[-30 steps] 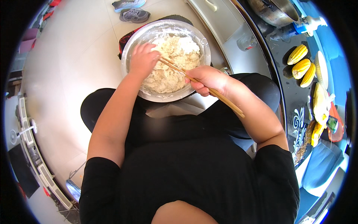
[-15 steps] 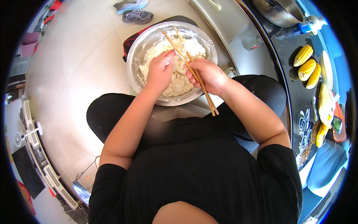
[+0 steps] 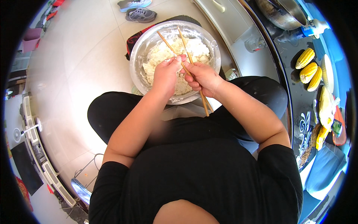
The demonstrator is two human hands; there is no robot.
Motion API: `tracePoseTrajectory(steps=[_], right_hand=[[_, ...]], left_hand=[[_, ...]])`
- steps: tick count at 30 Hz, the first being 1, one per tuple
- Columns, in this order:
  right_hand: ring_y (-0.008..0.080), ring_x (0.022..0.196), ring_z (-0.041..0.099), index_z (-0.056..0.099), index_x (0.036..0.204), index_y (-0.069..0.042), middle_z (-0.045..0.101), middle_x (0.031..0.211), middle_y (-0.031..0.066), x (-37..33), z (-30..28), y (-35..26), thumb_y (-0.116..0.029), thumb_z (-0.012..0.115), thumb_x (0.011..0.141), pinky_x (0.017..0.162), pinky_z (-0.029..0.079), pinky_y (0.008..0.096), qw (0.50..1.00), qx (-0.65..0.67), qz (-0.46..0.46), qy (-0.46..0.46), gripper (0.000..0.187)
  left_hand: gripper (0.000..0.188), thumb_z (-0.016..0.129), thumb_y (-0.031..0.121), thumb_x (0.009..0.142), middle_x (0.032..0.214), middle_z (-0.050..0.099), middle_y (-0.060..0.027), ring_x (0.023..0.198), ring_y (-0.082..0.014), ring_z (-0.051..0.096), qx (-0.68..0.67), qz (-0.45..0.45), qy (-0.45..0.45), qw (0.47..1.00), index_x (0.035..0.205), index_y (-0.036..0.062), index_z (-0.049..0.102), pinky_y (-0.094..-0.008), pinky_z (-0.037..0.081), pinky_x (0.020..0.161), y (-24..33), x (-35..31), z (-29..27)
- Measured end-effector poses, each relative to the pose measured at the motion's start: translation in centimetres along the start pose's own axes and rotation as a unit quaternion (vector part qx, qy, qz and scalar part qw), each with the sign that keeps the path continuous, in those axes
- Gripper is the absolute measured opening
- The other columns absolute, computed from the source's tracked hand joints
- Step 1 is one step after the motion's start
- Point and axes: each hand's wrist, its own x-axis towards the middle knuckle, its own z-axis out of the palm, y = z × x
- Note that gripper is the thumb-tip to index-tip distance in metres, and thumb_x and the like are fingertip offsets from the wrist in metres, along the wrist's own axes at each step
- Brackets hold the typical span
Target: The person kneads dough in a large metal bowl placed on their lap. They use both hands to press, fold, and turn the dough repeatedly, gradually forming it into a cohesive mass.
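Note:
A wide metal basin (image 3: 137, 56) holds pale, lumpy, flaky dough (image 3: 197, 47), with white smears up its inner wall. Over it, my right hand (image 3: 205, 78) is closed round a pair of wooden chopsticks (image 3: 166, 42), whose lower ends point toward my lap. Their upper ends spread apart above the dough. My left hand (image 3: 165, 76) meets the right one, its thumb and fingertips pinched at the left chopstick. White bits cling to the left fingertips.
The basin rests over a dark and red mat (image 3: 182, 18) between my knees. Grey sneakers (image 3: 141, 15) lie beyond it on the tiled floor. On the black counter at right are corn cobs (image 3: 308, 72), a metal pot (image 3: 285, 14) and a plastic bottle (image 3: 311, 30).
My left hand has moved right, from apart over the dough to pinching at the chopstick. The chopsticks' upper ends have spread wider. My right hand stays closed on them.

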Motion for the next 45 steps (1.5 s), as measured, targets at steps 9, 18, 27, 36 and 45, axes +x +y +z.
tracePoseTrajectory(steps=[9,18,27,36,45], right_hand=[[0.0066,0.041,0.023,0.046,0.083,-0.009,0.032,0.054,-0.0042,-0.7,0.5,-0.9,-0.034,0.037,0.093,0.037,0.018,0.0222,0.998,0.018,0.052,-0.011,0.029],[0.0066,0.039,0.024,0.046,0.083,-0.01,0.031,0.053,-0.0047,-0.7,-0.2,0.4,-0.033,0.037,0.093,0.036,0.018,0.022,0.99,0.079,0.084,-0.085,0.027],[0.0071,0.04,0.028,0.048,0.09,-0.007,0.036,0.056,-0.0028,-0.9,0.1,0.8,-0.028,0.039,0.092,0.035,0.023,0.0222,0.997,-0.073,0.032,0.014,0.023],[0.0396,0.074,0.055,0.051,0.088,0.004,0.056,0.077,0.0258,1.0,0.3,2.7,-0.019,0.041,0.088,0.067,0.043,0.0444,0.844,-0.476,-0.19,0.16,0.025],[0.0418,0.073,0.054,0.048,0.087,0.002,0.055,0.075,0.0254,-0.5,1.6,1.7,-0.021,0.04,0.09,0.066,0.042,0.0463,0.791,-0.556,-0.219,0.134,0.025]], left_hand=[[0.024,0.053,0.022,0.088,0.096,0.061,-0.0045,0.09,-0.0117,0.05,0.015,-0.021,0.016,1.0,0.097,0.0024,0.062,-0.0274,0.036,0.082,0.9,1.9,-0.7],[0.029,0.05,0.028,0.09,0.097,0.06,-0.0041,0.085,-0.0124,0.052,-0.091,0.008,0.044,0.995,0.102,0.0019,0.057,-0.0289,0.04,0.078,1.0,3.0,-1.4],[0.032,0.05,0.028,0.09,0.092,0.058,-0.0053,0.081,-0.0109,0.05,-0.051,0.116,0.162,0.979,0.104,0.0001,0.059,-0.0238,0.039,0.073,3.9,4.5,-4.2],[0.032,0.059,0.015,0.083,0.102,0.056,-0.0117,0.084,-0.0123,0.053,0.127,0.164,0.047,0.977,0.101,-0.0109,0.055,-0.0261,0.044,0.075,-3.0,0.8,-0.1],[0.027,0.058,0.017,0.084,0.105,0.057,-0.0106,0.096,-0.0152,0.05,-0.019,0.111,0.07,0.991,0.104,-0.0006,0.057,-0.0285,0.033,0.09,0.2,2.3,-1.2]])
